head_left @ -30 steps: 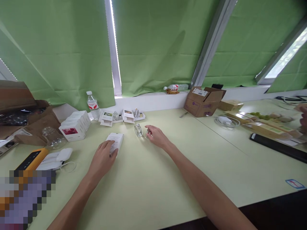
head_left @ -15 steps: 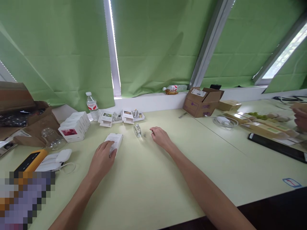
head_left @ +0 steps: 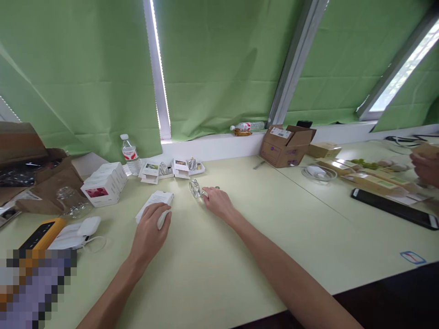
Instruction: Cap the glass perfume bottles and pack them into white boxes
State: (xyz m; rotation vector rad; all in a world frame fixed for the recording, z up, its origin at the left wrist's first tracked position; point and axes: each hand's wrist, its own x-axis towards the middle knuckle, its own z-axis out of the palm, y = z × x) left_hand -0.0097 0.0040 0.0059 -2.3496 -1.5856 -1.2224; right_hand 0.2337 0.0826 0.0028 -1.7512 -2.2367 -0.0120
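Observation:
My left hand [head_left: 151,230] is curled by a flat white box [head_left: 158,199] with fine print. Between its thumb and fingers shows a white, rounded-edged tray-like piece [head_left: 163,220], mostly hidden by the hand. Right of the box, a small clear glass bottle [head_left: 195,188] lies on its side on the pale table. My right hand [head_left: 217,201] reaches it from the right, fingers closed around its narrow end; the palm side is hidden. Behind them, two opened white packs [head_left: 150,172] hold similar shiny glass pieces.
At the left are a stack of white boxes [head_left: 101,191], a water bottle [head_left: 130,155], a glass jar [head_left: 70,201] and an orange device [head_left: 43,233]. To the right are an open carton [head_left: 284,148], a coiled white cable [head_left: 317,172], a long black object [head_left: 394,208] and another person's hand [head_left: 425,164].
My right hand has moved left and closed on the glass bottle's narrow end. The white box now lies more slanted to the left, and the white piece shows under my left hand.

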